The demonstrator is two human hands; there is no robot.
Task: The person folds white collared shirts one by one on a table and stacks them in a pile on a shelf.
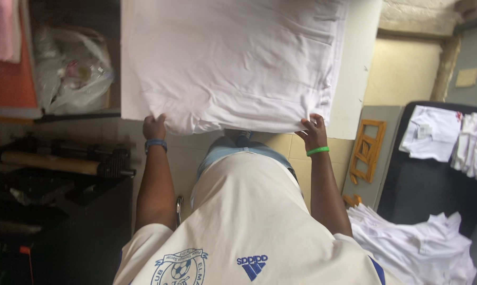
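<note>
I observed the white garment [233, 63] spread flat on the white bench [354, 79], its near hem overhanging. My left hand [154, 126] and right hand [313, 131] each pinched a near corner, well apart, apparently keeping the cloth taut. Folded white shirts [431, 132] lay right.

The white cloth [233, 63] runs off the top edge, its hem hiding both hands' fingertips.

1. The white garment [233, 63] is soft matt cloth, lightly creased.
2. At 9 o'clock, the clear bag [72, 71] looks like glossy crinkled plastic.
3. At 3 o'clock, the little frame [368, 150] is bare matt wood.
</note>
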